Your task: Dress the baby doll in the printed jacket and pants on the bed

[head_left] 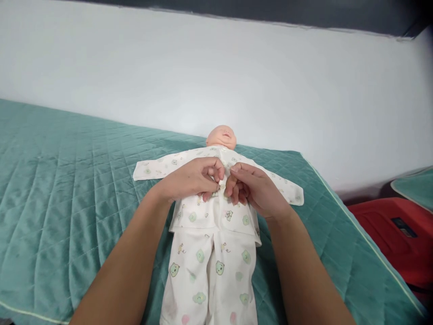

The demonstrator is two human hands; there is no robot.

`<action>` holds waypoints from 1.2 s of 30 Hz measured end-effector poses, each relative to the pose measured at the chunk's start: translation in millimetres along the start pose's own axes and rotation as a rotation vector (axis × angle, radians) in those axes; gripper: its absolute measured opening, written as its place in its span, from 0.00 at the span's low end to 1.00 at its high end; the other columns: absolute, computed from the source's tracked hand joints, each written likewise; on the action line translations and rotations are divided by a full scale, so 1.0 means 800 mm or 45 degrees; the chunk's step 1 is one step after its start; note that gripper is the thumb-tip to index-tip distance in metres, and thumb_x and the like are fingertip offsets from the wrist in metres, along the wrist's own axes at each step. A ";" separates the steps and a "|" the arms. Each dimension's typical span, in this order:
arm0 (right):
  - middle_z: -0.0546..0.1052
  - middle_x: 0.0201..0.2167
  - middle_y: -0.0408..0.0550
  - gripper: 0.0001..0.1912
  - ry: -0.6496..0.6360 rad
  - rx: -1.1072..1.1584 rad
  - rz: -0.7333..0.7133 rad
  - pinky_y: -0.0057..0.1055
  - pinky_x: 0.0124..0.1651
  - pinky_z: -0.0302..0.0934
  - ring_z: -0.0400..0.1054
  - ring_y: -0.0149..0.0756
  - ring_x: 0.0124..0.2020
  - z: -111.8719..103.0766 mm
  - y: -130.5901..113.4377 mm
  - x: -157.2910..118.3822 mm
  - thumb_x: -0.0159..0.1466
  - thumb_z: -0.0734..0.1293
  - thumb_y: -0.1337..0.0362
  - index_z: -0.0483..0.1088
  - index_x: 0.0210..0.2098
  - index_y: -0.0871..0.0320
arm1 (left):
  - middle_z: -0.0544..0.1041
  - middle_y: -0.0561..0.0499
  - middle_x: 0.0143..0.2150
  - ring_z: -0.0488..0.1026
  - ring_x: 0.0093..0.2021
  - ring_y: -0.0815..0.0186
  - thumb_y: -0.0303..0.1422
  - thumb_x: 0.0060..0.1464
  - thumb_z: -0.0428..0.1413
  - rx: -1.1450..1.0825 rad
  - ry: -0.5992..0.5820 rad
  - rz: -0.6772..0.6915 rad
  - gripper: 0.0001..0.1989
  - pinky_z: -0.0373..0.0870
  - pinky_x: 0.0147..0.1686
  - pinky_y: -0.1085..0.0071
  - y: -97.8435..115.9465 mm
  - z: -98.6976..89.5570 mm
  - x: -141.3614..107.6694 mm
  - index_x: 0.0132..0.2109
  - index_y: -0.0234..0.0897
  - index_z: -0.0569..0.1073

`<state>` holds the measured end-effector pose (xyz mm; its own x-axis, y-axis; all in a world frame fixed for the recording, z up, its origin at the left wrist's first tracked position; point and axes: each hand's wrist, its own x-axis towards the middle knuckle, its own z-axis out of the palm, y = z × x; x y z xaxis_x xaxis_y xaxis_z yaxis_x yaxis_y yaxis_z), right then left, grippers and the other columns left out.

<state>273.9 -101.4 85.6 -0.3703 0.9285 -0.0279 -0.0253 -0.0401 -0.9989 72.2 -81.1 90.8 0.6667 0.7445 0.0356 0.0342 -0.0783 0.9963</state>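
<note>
A baby doll (221, 137) lies on its back, dressed in a white printed top (199, 215) and matching trousers (219, 280). Both sleeves stretch out to the sides. Over the middle of the chest, my left hand (203, 178) pinches the front edge of the top with curled fingers. Close beside it on the right, my right hand (246, 185) has its thumb and fingers pressed together at the front opening. The small part between the hands is too small to make out.
Green quilted cloth (67, 203) covers the surface under the doll. Behind it stands a pale wall (203, 72). A red object with a dark label (395, 234) is beyond the right edge, beside more green cloth (416, 187).
</note>
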 end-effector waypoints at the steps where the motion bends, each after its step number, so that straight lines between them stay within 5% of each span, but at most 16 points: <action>1: 0.75 0.22 0.44 0.17 0.008 0.085 0.001 0.20 0.16 0.50 0.63 0.24 0.16 -0.003 0.000 0.001 0.65 0.67 0.54 0.64 0.27 0.58 | 0.67 0.59 0.19 0.64 0.20 0.74 0.20 0.43 0.53 -0.012 -0.014 -0.013 0.11 0.57 0.21 0.78 0.001 -0.001 -0.001 0.34 0.39 0.67; 8: 0.57 0.18 0.33 0.21 -0.169 0.734 0.008 0.17 0.13 0.38 0.39 0.18 0.12 -0.003 -0.011 -0.007 0.65 0.68 0.59 0.56 0.23 0.57 | 0.80 0.52 0.32 0.70 0.22 0.73 0.27 0.52 0.58 0.009 -0.308 -0.135 0.10 0.63 0.22 0.76 0.008 -0.008 -0.009 0.43 0.37 0.71; 12: 0.52 0.16 0.31 0.23 -0.378 0.869 0.070 0.14 0.11 0.34 0.32 0.19 0.12 0.011 -0.011 -0.012 0.68 0.65 0.58 0.49 0.24 0.55 | 0.78 0.52 0.28 0.71 0.22 0.72 0.35 0.57 0.60 -0.128 -0.168 0.092 0.09 0.62 0.20 0.77 0.002 -0.004 -0.007 0.42 0.36 0.73; 18: 0.52 0.14 0.31 0.23 -0.527 0.936 0.145 0.13 0.10 0.36 0.32 0.19 0.11 0.020 -0.004 -0.009 0.68 0.65 0.57 0.49 0.25 0.54 | 0.73 0.56 0.24 0.69 0.22 0.74 0.36 0.55 0.64 -0.278 0.080 0.291 0.10 0.64 0.24 0.76 -0.007 0.008 0.004 0.37 0.35 0.73; 28: 0.51 0.13 0.29 0.16 -0.472 0.788 0.177 0.13 0.10 0.36 0.32 0.19 0.10 0.021 -0.003 -0.009 0.70 0.61 0.54 0.60 0.30 0.56 | 0.63 0.60 0.19 0.61 0.18 0.75 0.38 0.53 0.65 -0.101 0.164 0.322 0.11 0.64 0.22 0.74 -0.006 0.016 0.006 0.42 0.39 0.77; 32: 0.55 0.13 0.30 0.14 -0.507 0.746 0.137 0.13 0.11 0.38 0.36 0.18 0.09 0.026 -0.005 -0.008 0.71 0.59 0.56 0.63 0.33 0.57 | 0.67 0.58 0.23 0.64 0.21 0.75 0.38 0.53 0.65 -0.081 0.172 0.281 0.10 0.65 0.22 0.76 -0.005 0.014 0.005 0.40 0.38 0.75; 36: 0.58 0.14 0.31 0.13 -0.366 0.666 0.103 0.15 0.11 0.39 0.39 0.18 0.10 0.034 -0.006 -0.010 0.71 0.61 0.55 0.62 0.33 0.57 | 0.71 0.55 0.27 0.69 0.25 0.73 0.37 0.52 0.65 -0.055 0.166 0.238 0.11 0.68 0.24 0.76 -0.004 0.011 0.004 0.38 0.37 0.73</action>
<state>251.8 -119.0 91.9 -0.6242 0.7810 -0.0189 -0.4133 -0.3506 -0.8404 80.9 -84.6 87.2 0.5565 0.7993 0.2268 -0.1146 -0.1965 0.9738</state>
